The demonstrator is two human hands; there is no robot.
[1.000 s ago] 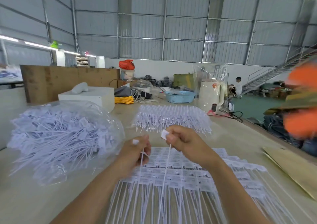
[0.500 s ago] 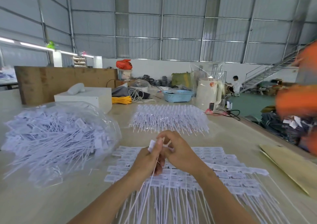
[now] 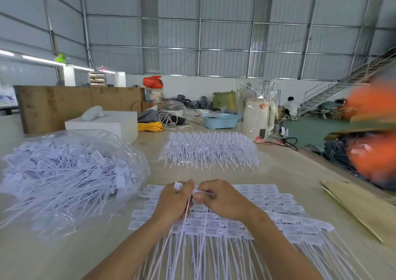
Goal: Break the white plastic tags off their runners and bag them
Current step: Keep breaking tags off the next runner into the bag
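Sheets of white plastic tags on their runners (image 3: 265,211) lie spread on the table in front of me, labels away, long tails toward me. My left hand (image 3: 171,202) grips a few loose white tags, one label head (image 3: 177,186) sticking up past its fingers and the thin tails hanging down. Close beside it, my right hand (image 3: 222,198) pinches a white tag head (image 3: 203,192). A clear plastic bag (image 3: 64,172) heaped with separated tags sits at the left.
A second stack of tag sheets (image 3: 211,149) lies farther back. Behind it stand a white box (image 3: 107,124), a blue basket (image 3: 220,120), a white kettle (image 3: 258,117) and yellow cord (image 3: 150,126). Brown card (image 3: 362,207) lies at right, near a blurred orange shape (image 3: 375,151).
My hands came together over the sheets: the right hand, first raised apart with a tag, now sits against the left, which holds the gathered tags.
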